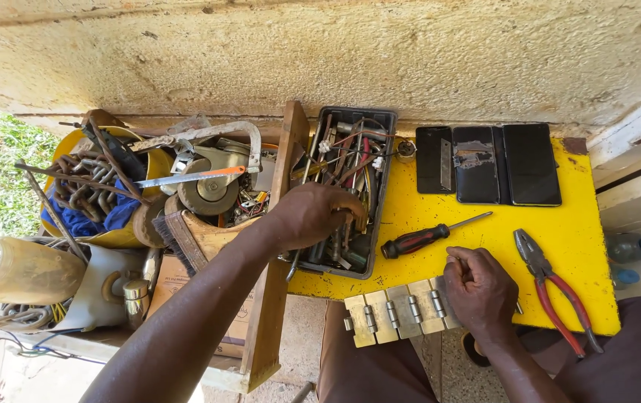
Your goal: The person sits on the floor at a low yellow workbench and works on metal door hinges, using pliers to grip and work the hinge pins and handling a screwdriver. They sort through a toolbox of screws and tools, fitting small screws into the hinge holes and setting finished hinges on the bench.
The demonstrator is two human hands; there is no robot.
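— What's lying closest to us?

— The row of brass hinges, overhanging the near edge of the yellow table. The right hand is resting on them, fingers curled together, pressing down.

— And the other hand?

— The left hand is reaching into the dark tool tray, fingers bent down among the tools; whether it's pinching anything, I can't tell.

— Anything between them?

— A screwdriver is lying just beside the tray, and red pliers are sitting right of the hinges.
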